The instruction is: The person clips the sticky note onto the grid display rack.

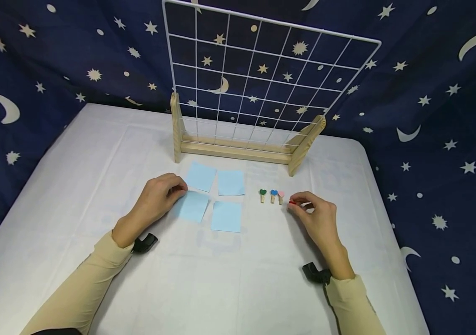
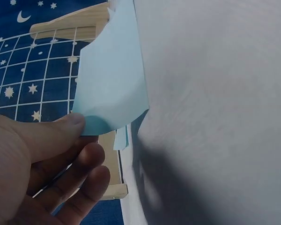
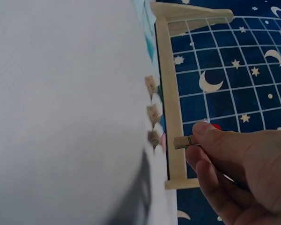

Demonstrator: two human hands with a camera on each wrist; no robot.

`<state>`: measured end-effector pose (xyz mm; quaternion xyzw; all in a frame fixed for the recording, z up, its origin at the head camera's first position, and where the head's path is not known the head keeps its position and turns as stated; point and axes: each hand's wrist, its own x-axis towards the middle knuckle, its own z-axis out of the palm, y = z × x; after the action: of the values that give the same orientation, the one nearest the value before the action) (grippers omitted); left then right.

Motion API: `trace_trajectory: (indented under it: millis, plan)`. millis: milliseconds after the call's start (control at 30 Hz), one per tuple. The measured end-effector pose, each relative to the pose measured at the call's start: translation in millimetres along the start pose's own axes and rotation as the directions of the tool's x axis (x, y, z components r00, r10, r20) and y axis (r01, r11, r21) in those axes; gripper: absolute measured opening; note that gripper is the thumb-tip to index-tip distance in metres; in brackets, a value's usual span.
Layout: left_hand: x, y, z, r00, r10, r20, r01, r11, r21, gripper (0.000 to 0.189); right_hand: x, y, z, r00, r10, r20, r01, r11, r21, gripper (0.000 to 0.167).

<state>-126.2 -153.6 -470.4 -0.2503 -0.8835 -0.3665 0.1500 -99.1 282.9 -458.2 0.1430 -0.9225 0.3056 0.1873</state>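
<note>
My left hand (image 1: 158, 195) pinches a corner of a light blue paper note (image 1: 193, 207) between thumb and fingers. In the left wrist view that note (image 2: 113, 70) is lifted and slightly curved. Three more blue notes lie beside it: one behind (image 1: 201, 176), one at the back right (image 1: 231, 182) and one at the front right (image 1: 226, 217). My right hand (image 1: 319, 218) pinches a small wooden clothespin (image 3: 182, 142) with a red top, mostly covered by the fingers. Just left of that hand lie three clothespins with heart tops: green (image 1: 262, 193), blue (image 1: 273, 193) and pink (image 1: 281, 194).
A white wire grid (image 1: 263, 60) stands upright in a wooden base (image 1: 238, 152) behind the notes. The table has a white cloth (image 1: 137, 288). Dark blue fabric (image 1: 430, 163) with stars and moons hangs behind and at the sides.
</note>
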Motion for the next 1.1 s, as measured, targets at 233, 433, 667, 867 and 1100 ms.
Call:
trace_trajectory:
  millis: [233,433,667,867,1100]
  plan:
    - [8.9,-1.6,-7.8,0.999,-0.021,-0.046,0.02,1.0,-0.011,0.011,14.8,-19.3,-3.8,0.999,-0.036,-0.038,0.038,0.998,0.055,0.02]
    - [23.9,-3.0,-12.2,0.998,-0.02,-0.063,0.018,0.999,-0.033,0.007,34.4,-35.3,3.2,0.995,-0.085,-0.042,0.09,0.989,0.12,0.018]
    - [39.8,-4.2,-14.7,0.992,-0.032,-0.124,0.023,0.997,-0.075,0.004,51.5,-55.5,16.0,0.993,-0.117,-0.016,0.118,0.982,0.149,0.017]
    - [52.7,-5.3,-13.5,0.985,-0.038,-0.17,0.025,0.997,-0.078,0.004,62.1,-66.9,22.9,0.989,-0.141,-0.031,0.144,0.981,0.131,0.016]
    - [67.0,-4.4,-8.5,0.979,-0.063,-0.194,0.056,0.998,-0.043,0.004,77.7,-79.5,32.5,0.985,-0.162,-0.061,0.17,0.974,0.149,0.015]
